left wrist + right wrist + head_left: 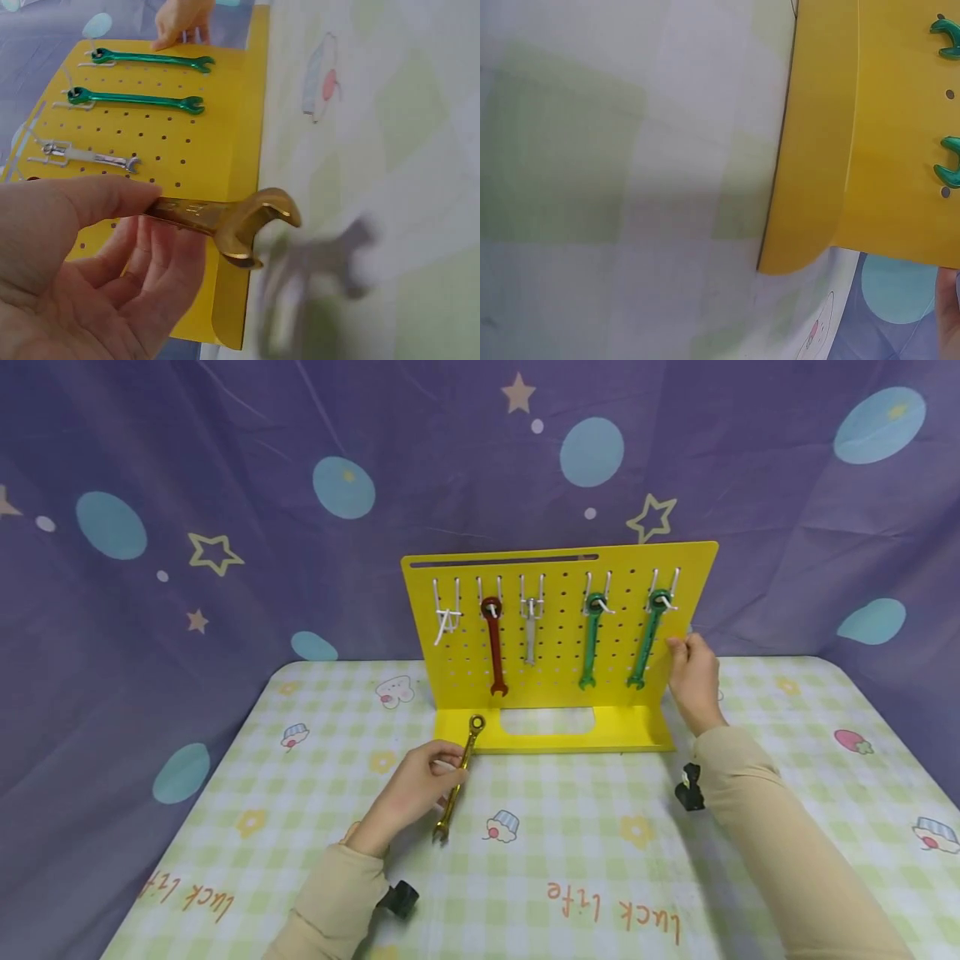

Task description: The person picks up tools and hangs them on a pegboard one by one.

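Note:
My left hand (416, 783) pinches a gold combination wrench (448, 812) between thumb and fingers, above the table in front of the pegboard's left part. The wrench's ring end points up and away; its open-jaw end (251, 221) faces down toward me. With my right hand (697, 683) I grip the right edge of the yellow pegboard (558, 672), and few of its fingers show in the right wrist view. On the board's hooks hang a red wrench (496, 652), a small silver wrench (531, 639) and two green wrenches (591, 647). The leftmost hook (447, 620) carries no wrench.
The pegboard stands on a yellow base (633, 735) with a cut-out, toward the back of a table with a green-and-white checked cloth (577, 868). Behind it hangs a purple curtain (465, 468) with stars and blue ovals. A small black wrist camera (690, 789) sits by the right sleeve.

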`<action>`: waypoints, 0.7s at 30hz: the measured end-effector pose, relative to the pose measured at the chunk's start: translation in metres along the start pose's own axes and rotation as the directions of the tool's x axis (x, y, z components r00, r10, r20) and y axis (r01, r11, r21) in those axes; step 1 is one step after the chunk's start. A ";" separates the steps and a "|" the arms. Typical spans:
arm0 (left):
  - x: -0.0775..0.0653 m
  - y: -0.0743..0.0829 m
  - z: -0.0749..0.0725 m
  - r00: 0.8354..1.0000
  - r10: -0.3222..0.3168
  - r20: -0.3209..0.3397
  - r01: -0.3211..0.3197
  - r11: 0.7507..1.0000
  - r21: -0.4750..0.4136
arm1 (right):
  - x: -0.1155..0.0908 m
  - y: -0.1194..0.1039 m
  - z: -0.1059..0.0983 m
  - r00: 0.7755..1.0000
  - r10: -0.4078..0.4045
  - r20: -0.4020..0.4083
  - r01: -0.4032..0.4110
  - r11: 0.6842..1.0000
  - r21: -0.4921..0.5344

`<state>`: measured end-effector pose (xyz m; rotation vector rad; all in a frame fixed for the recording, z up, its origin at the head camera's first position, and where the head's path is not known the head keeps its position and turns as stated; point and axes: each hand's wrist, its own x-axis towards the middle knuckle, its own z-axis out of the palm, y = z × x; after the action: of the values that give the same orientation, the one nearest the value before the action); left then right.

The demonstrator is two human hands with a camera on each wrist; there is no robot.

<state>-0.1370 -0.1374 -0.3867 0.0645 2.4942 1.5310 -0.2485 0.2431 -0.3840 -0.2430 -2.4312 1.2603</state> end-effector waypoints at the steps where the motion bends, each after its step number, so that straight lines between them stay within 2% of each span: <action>1: 0.000 0.000 -0.001 1.000 0.006 -0.008 -0.006 1.000 -0.012 | 0.000 0.000 0.000 1.000 -0.006 -0.001 0.006 1.000 0.004; 9: -0.001 0.004 -0.005 0.996 0.059 -0.064 -0.063 0.996 -0.069 | 0.003 0.003 -0.002 0.998 -0.057 -0.033 0.058 0.997 0.052; 13: -0.001 0.006 -0.007 0.990 0.076 -0.116 -0.088 0.991 -0.100 | 0.004 0.005 -0.006 0.999 -0.044 -0.011 0.046 0.987 0.156; 18: 0.000 0.010 -0.012 0.987 0.079 -0.140 -0.096 0.989 -0.115 | 0.005 0.006 -0.008 1.000 -0.015 -0.017 0.019 0.946 0.322; 21: 0.000 0.013 -0.016 0.986 0.083 -0.143 -0.101 0.986 -0.129 | 0.005 0.003 -0.009 0.999 0.034 -0.031 -0.017 0.898 0.439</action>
<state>-0.1408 -0.1454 -0.3687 0.0555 2.5137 1.7969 -0.2491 0.2534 -0.3807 -0.1673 -2.0429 1.7540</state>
